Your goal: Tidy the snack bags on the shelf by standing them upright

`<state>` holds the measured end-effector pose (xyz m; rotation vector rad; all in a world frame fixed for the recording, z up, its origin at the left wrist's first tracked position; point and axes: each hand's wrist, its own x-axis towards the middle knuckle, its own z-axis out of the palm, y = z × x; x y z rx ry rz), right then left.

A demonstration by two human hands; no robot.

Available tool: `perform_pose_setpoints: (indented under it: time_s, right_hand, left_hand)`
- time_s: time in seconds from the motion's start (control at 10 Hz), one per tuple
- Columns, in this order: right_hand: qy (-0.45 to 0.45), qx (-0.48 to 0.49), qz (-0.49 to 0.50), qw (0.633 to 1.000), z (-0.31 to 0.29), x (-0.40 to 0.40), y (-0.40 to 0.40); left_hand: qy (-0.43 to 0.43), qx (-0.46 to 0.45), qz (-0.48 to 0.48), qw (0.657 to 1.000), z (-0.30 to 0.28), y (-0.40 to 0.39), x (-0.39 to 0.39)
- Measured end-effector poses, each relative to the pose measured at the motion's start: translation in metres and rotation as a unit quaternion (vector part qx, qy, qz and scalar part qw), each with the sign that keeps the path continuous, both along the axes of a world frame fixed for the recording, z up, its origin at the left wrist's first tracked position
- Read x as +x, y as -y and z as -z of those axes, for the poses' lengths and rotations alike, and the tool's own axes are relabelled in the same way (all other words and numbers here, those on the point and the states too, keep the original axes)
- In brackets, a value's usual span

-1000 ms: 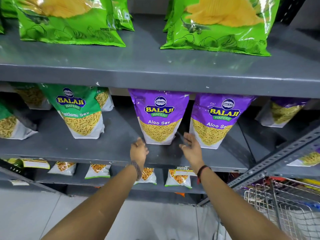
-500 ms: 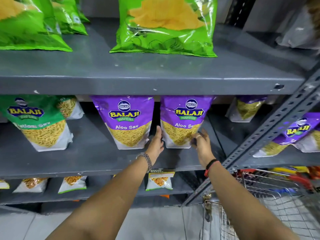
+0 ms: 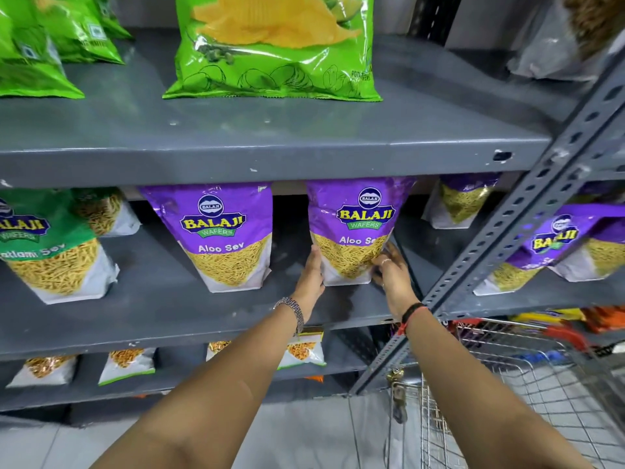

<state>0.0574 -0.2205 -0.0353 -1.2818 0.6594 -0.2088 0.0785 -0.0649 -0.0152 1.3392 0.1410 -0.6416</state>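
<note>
Two purple Aloo Sev bags stand upright on the middle shelf (image 3: pixel 162 316). My left hand (image 3: pixel 310 275) lies flat against the lower left side of the right purple bag (image 3: pixel 355 228). My right hand (image 3: pixel 389 269) curls around the same bag's lower right corner, so both hands hold it between them. The left purple bag (image 3: pixel 223 238) stands apart, untouched. A green Ratlami Sev bag (image 3: pixel 47 248) stands at the far left of the same shelf.
Green chip bags (image 3: pixel 274 49) stand on the top shelf. More purple bags (image 3: pixel 561 242) sit beyond the slanted perforated upright (image 3: pixel 527 218) at right. Small snack packs (image 3: pixel 128 363) line the lower shelf. A wire shopping cart (image 3: pixel 527 384) stands at lower right.
The view has shifted right. Both hands moved from the gap between the two purple bags to either side of the right purple bag and closed in on it.
</note>
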Motion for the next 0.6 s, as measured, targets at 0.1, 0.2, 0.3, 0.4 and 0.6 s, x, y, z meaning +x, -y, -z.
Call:
perform_pose_setpoints:
  time_s: [0.1, 0.2, 0.3, 0.4, 0.6]
  right_hand:
    - [-0.005, 0.001, 0.007, 1.000, 0.0000, 0.0011, 0.0023]
    - [-0.001, -0.005, 0.013, 1.000, 0.0019, 0.0022, 0.0030]
    - [0.008, 0.004, 0.013, 1.000, 0.0014, 0.0021, 0.0030]
    - [0.010, 0.013, 0.020, 1.000, 0.0000, 0.0007, 0.0040]
    - [-0.023, -0.078, 0.041, 0.996, -0.0018, -0.0073, -0.0007]
  left_hand:
    - [0.000, -0.006, 0.000, 1.000, 0.0016, 0.0031, -0.0009]
    - [-0.007, -0.006, -0.003, 1.000, 0.0048, 0.0029, -0.0011]
    - [-0.009, -0.010, -0.004, 1.000, 0.0019, 0.0029, -0.0013]
    - [-0.012, -0.018, -0.007, 1.000, -0.0025, 0.0049, -0.0010]
    - [0.080, 0.126, -0.061, 0.987, 0.0046, -0.0003, -0.0040]
